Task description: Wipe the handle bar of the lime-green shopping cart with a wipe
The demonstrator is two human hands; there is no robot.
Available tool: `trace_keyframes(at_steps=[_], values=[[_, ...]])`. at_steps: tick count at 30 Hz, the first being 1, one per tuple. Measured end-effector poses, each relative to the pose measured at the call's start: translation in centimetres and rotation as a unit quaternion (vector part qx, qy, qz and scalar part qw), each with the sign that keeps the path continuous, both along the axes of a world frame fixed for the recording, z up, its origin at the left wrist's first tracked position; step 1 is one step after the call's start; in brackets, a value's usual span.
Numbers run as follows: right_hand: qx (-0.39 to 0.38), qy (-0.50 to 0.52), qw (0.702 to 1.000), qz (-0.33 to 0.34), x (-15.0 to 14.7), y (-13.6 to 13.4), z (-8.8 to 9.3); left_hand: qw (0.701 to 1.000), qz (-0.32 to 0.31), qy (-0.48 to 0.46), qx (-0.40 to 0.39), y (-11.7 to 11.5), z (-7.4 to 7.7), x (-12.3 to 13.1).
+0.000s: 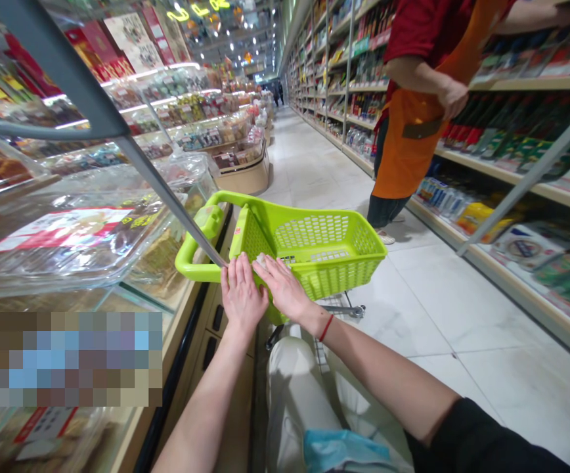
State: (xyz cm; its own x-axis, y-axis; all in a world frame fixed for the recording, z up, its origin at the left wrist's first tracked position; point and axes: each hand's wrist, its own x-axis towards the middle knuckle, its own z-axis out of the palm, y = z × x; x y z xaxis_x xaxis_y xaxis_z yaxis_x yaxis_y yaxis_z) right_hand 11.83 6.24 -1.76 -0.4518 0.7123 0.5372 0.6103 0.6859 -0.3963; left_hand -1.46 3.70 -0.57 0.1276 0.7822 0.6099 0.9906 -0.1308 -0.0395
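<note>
A bright green plastic shopping cart [349, 226] with slotted basket walls stands just ahead, its side turned to me. My left hand [243, 295] is on the cart's near rim, with the fingers hooked over the edge. Close beside it, my right hand [284, 286] holds the same rim, fingers angled to the left; a red string [326, 327] circles that wrist. The undersides of both hands are hidden. The visible part of the basket floor carries no goods. A light blue face mask [347, 450] lies near my lap.
A display counter [179, 328] with packaged food runs along the left. A person in an orange apron [406, 151] stands by the stocked shelves [521, 174] on the right. A grey rod [167, 194] slants down at left. White floor tiles [427, 315] stretch ahead between the displays.
</note>
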Motion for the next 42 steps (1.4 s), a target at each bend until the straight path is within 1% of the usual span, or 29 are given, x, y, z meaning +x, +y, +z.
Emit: trace_keyframes(at_steps=[4,7,10,14,17,19,22,26,28,30,33,35,37,39,42], values=[[-0.017,0.007,0.999,-0.032,1.4,0.0,-1.1,1.000,-0.003,-0.005,-0.011,-0.1,0.1,0.0],[-0.041,0.019,0.998,-0.034,1.2,0.1,-1.2,1.000,-0.006,-0.014,-0.010,-0.1,0.1,0.0],[-0.049,0.028,0.998,-0.006,0.1,0.4,-0.3,1.000,-0.010,-0.028,-0.001,-0.1,0.1,0.0],[-0.026,0.028,0.998,0.041,-1.5,0.5,1.2,0.999,-0.019,-0.038,0.012,0.1,0.0,-0.2],[-0.005,0.016,0.999,0.044,-1.7,0.5,1.6,0.999,-0.020,-0.031,0.023,0.2,-0.1,-0.3],[0.008,0.000,0.999,0.033,-1.3,0.5,1.4,0.999,-0.019,-0.025,0.026,0.3,-0.2,-0.3],[0.013,-0.018,1.000,0.014,-0.2,0.4,0.6,0.999,-0.016,-0.028,0.019,0.2,-0.3,-0.3],[-0.008,-0.009,1.000,-0.014,1.5,0.5,-1.0,0.999,-0.018,-0.037,0.008,0.0,-0.1,-0.3],[-0.023,0.009,0.999,-0.026,1.8,0.5,-1.4,0.999,-0.022,-0.044,0.009,0.0,-0.1,-0.2],[-0.040,0.025,0.999,-0.024,1.4,0.5,-1.1,0.998,-0.024,-0.051,0.020,0.1,-0.1,-0.1],[-0.052,0.029,0.998,0.012,-0.1,0.4,0.1,0.997,-0.026,-0.051,0.042,0.3,-0.3,-0.1],[-0.041,0.025,0.998,0.037,-1.1,0.3,1.0,0.997,-0.029,-0.048,0.052,0.4,-0.4,-0.2],[-0.025,0.017,0.999,0.042,-1.6,0.2,1.5,0.997,-0.031,-0.042,0.059,0.5,-0.5,-0.3],[-0.013,0.003,0.999,0.036,-1.5,0.1,1.5,0.997,-0.030,-0.037,0.060,0.5,-0.6,-0.3],[0.001,-0.015,1.000,0.019,-0.4,0.0,0.8,0.998,-0.022,-0.038,0.050,0.5,-0.5,-0.1]])
